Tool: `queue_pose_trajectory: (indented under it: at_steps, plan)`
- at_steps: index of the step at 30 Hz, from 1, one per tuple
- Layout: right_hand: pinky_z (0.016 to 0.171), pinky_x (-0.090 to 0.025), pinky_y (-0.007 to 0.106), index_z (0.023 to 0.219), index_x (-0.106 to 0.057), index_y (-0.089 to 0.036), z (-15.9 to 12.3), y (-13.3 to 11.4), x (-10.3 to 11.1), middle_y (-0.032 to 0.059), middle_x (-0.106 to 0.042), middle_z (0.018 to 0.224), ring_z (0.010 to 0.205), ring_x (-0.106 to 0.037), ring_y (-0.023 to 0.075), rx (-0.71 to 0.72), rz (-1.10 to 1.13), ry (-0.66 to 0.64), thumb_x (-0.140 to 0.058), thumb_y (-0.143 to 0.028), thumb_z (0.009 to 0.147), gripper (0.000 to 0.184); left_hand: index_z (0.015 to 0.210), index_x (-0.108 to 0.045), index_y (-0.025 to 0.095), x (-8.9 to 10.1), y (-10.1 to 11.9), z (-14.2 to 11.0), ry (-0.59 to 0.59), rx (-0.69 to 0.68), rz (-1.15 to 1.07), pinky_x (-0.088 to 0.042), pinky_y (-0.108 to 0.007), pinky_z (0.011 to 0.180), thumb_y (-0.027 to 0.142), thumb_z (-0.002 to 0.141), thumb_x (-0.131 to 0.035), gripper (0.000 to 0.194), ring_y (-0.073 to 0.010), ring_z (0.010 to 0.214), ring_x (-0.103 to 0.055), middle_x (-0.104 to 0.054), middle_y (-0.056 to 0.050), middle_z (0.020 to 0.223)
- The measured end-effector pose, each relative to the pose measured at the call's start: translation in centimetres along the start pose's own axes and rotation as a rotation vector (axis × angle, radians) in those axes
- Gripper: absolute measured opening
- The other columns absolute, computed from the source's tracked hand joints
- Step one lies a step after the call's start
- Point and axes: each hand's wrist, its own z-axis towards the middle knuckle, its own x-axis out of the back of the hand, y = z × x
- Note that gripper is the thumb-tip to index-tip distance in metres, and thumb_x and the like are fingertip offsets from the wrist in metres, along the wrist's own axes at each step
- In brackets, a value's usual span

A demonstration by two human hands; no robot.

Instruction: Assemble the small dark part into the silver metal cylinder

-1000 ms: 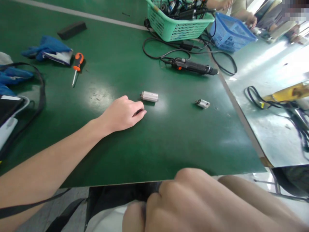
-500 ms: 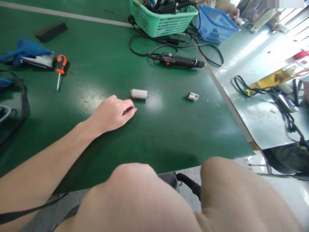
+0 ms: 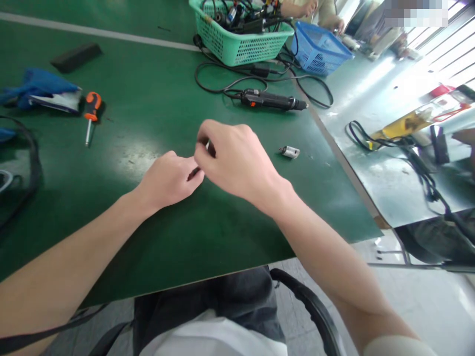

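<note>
My left hand point(image 3: 168, 179) rests on the green table with its fingers curled closed; anything inside them is hidden. Touching or nearly touching its fingertips is my right hand point(image 3: 235, 158), palm down with thumb and fingers bent together. A small pale patch shows in the gap by its thumb, too little to name. The larger silver cylinder is out of sight, its place covered by the right hand. Further right lies a small silver cylindrical part point(image 3: 289, 152) with a dark tip, apart from both hands.
A black electric screwdriver point(image 3: 272, 100) with its cord lies beyond the hands. Behind it stand a green basket point(image 3: 241, 48) of tools and a blue basket point(image 3: 321, 49). An orange-handled screwdriver point(image 3: 92, 106) and a dark block point(image 3: 76, 57) lie left. A co-worker's hands point(image 3: 308, 9) show at the back.
My right hand has come in from near the camera to beside the left hand, over where the larger silver cylinder lay. The left hand has barely moved. The view has shifted slightly.
</note>
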Motion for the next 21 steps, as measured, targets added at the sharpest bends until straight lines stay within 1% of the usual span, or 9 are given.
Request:
queue_pose_trajectory:
  at_steps: [1,2,3,5,8,11,14,16,21]
  plan:
    - [0.088,-0.049,0.048,0.113,-0.066,-0.021,1.5,0.3,0.6,0.0109,-0.068,0.103,0.099,-0.063,0.0318,-0.023,-0.046,0.066,-0.047,-0.021,0.099,0.023,0.085,-0.066,0.018,0.0,0.1,0.0,-0.022,0.014,0.064,-0.044,-0.039,0.072,0.033,0.096,-0.044,0.029,-0.0246,0.069,-0.064,-0.072,-0.009,0.076]
    - [0.091,-0.048,0.048,0.12,-0.064,-0.019,2.6,1.0,0.6,0.0132,-0.066,0.112,0.108,-0.061,0.033,0.015,-0.072,0.082,-0.049,-0.022,0.099,0.027,0.088,-0.066,0.018,0.0,0.1,0.0,-0.008,0.032,0.072,-0.045,-0.038,0.072,0.034,0.096,-0.045,0.027,-0.024,0.068,-0.064,-0.071,-0.007,0.075]
    - [0.094,-0.048,0.048,0.125,-0.063,-0.017,3.2,1.9,0.2,0.015,-0.064,0.119,0.113,-0.057,0.034,0.064,-0.084,0.067,-0.051,-0.023,0.098,0.03,0.091,-0.065,0.019,0.1,0.2,0.0,-0.009,0.051,0.089,-0.045,-0.037,0.071,0.035,0.096,-0.045,0.026,-0.0233,0.068,-0.063,-0.07,-0.006,0.074]
    - [0.096,-0.047,0.048,0.127,-0.063,-0.014,3.6,3.9,-1.1,0.0167,-0.063,0.121,0.116,-0.054,0.0342,0.134,-0.089,-0.004,-0.054,-0.024,0.097,0.033,0.095,-0.063,0.019,0.2,0.4,0.0,0.0,0.085,0.052,-0.046,-0.036,0.071,0.035,0.095,-0.047,0.023,-0.0221,0.067,-0.063,-0.069,-0.004,0.074]
    - [0.097,-0.046,0.045,0.122,-0.067,-0.013,2.5,5.8,-2.2,0.0163,-0.063,0.116,0.112,-0.055,0.0313,0.179,-0.069,-0.077,-0.053,-0.021,0.098,0.029,0.101,-0.062,0.019,0.4,0.5,-0.1,0.005,0.126,0.011,-0.045,-0.035,0.067,0.035,0.093,-0.048,0.022,-0.023,0.069,-0.063,-0.068,-0.004,0.073]
    - [0.098,-0.046,0.043,0.12,-0.068,-0.015,0.9,6.0,-1.7,0.0137,-0.063,0.114,0.108,-0.055,0.0284,0.243,-0.008,-0.073,-0.051,-0.017,0.099,0.027,0.111,-0.06,0.018,0.3,0.3,-0.2,0.024,0.132,0.003,-0.043,-0.034,0.064,0.035,0.093,-0.049,0.027,-0.0236,0.071,-0.064,-0.068,-0.003,0.074]
    - [0.098,-0.047,0.043,0.119,-0.068,-0.017,-0.6,5.8,-1.2,0.012,-0.065,0.115,0.106,-0.055,0.0278,0.297,0.07,-0.046,-0.051,-0.016,0.099,0.026,0.121,-0.058,0.017,0.1,0.1,-0.2,0.03,0.077,-0.017,-0.043,-0.035,0.066,0.035,0.094,-0.049,0.034,-0.0223,0.069,-0.064,-0.069,-0.002,0.073]
    - [0.098,-0.048,0.045,0.12,-0.068,-0.019,-1.4,5.7,-1.2,0.0115,-0.065,0.116,0.106,-0.056,0.0282,0.309,0.11,-0.03,-0.051,-0.017,0.1,0.026,0.118,-0.061,0.017,0.1,-0.1,-0.2,0.017,0.016,-0.006,-0.044,-0.035,0.069,0.035,0.095,-0.048,0.032,-0.0218,0.069,-0.065,-0.07,-0.002,0.075]
    - [0.102,-0.049,0.049,0.128,-0.064,-0.022,-2.2,5.2,-1.9,0.0119,-0.065,0.12,0.113,-0.057,0.0308,0.271,0.128,0.011,-0.051,-0.013,0.096,0.036,0.095,-0.068,0.018,0.0,-0.4,-0.2,0.004,-0.096,0.032,-0.045,-0.038,0.075,0.032,0.097,-0.046,0.026,-0.0216,0.072,-0.067,-0.074,-0.004,0.08]
